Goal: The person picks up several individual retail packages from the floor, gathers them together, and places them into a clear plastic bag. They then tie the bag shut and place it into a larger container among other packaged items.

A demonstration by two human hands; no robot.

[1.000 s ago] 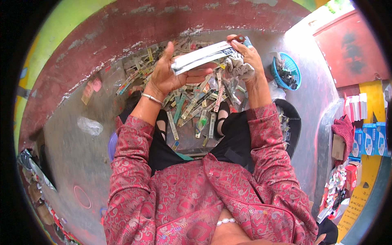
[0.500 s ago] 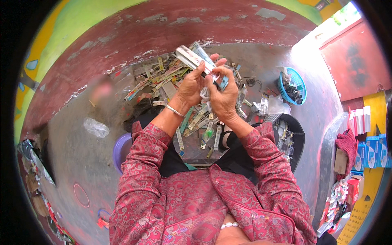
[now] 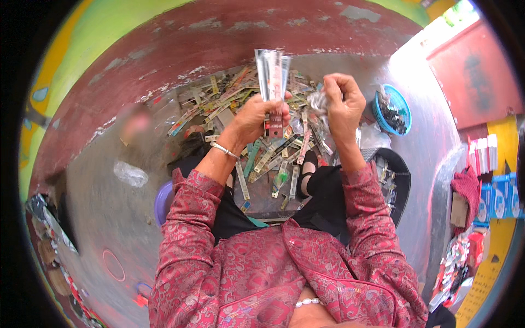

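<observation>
My left hand (image 3: pixel 257 116) is wrapped round the lower part of a few long, narrow packages (image 3: pixel 272 76), held upright and fanned slightly at the top. One has a dark red lower end that shows below my fingers. To the right, my right hand (image 3: pixel 345 101) is raised apart from them, its fingers closed in a pinch. A pale, crumpled strand-like bundle (image 3: pixel 318 101) is at its fingertips, blurred by motion. Below both hands a loose heap of similar narrow packages (image 3: pixel 268 156) covers the floor between and beyond my feet.
A blue basket (image 3: pixel 403 98) with dark pieces stands at the right. Beside my right leg is a black container (image 3: pixel 403 183) holding small packages. A purple basin (image 3: pixel 162 202) sits by my left leg. Clear plastic (image 3: pixel 130 174) lies on the left floor; blue boxes (image 3: pixel 500 199) are stacked far right.
My hands were together at the packages; now my right hand has moved away to the right with the pale bundle. The packages have turned from slanting left to upright in my left hand.
</observation>
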